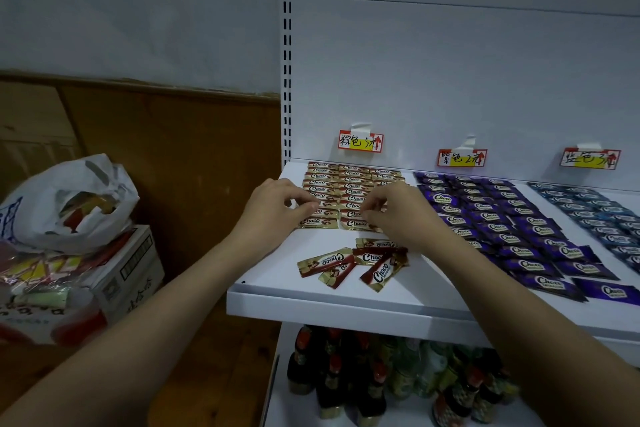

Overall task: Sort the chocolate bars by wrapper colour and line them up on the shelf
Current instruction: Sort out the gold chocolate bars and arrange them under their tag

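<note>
Fingers point(304, 205) of both hands curl onto brown bars point(320, 221), pinching wrappers; light, slippery foil, best gripped at crimped ends.

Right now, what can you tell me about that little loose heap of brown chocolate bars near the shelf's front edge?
The loose heap of brown bars holds about five shiny brown-and-gold wrappers marked Choco, lying flat at odd angles and overlapping. It sits on the white shelf, in front of the tidy brown rows. Neither hand touches it.

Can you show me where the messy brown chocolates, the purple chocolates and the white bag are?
loose brown bars point(356, 263), head view, middle of the pile.
purple bars point(519, 239), head view, middle of the rows.
white plastic bag point(38, 218), head view, its front side.
</note>
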`<state>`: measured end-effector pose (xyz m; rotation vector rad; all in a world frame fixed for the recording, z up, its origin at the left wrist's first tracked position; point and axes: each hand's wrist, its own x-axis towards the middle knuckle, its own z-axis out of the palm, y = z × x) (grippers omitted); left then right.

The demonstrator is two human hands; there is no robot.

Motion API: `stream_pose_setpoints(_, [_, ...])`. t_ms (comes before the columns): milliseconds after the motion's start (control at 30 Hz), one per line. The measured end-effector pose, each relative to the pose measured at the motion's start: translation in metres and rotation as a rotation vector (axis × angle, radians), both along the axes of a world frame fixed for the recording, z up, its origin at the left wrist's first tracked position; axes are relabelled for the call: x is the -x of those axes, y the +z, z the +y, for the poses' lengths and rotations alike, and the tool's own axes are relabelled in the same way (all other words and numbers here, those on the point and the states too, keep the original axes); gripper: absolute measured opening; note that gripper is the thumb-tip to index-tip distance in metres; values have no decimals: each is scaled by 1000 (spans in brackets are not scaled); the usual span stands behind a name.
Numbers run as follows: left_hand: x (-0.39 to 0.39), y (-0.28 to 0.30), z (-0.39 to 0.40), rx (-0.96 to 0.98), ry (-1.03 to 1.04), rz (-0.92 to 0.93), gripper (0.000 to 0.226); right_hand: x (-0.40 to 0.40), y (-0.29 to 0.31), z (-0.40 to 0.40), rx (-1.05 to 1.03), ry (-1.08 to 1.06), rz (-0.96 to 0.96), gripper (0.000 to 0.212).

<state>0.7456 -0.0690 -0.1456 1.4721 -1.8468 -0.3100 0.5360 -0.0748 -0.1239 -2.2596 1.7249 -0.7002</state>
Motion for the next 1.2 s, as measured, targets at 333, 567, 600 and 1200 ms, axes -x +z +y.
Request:
stream_pose_setpoints(333, [2, 20, 24, -346, -430, -16, 18, 20, 21, 17, -199, 217, 55, 12])
stream_pose_setpoints(567, [5, 32, 26, -462, -485, -151, 25, 21, 25, 27, -258, 285, 86, 14])
stream_pose_setpoints(600, [4, 32, 26, -467, -479, -126, 23, 22, 26, 28, -259, 292, 97, 15])
stream_pose_setpoints(1200, [9, 31, 25, -542, -216, 912, 23, 22, 40, 44, -413, 416, 232, 12])
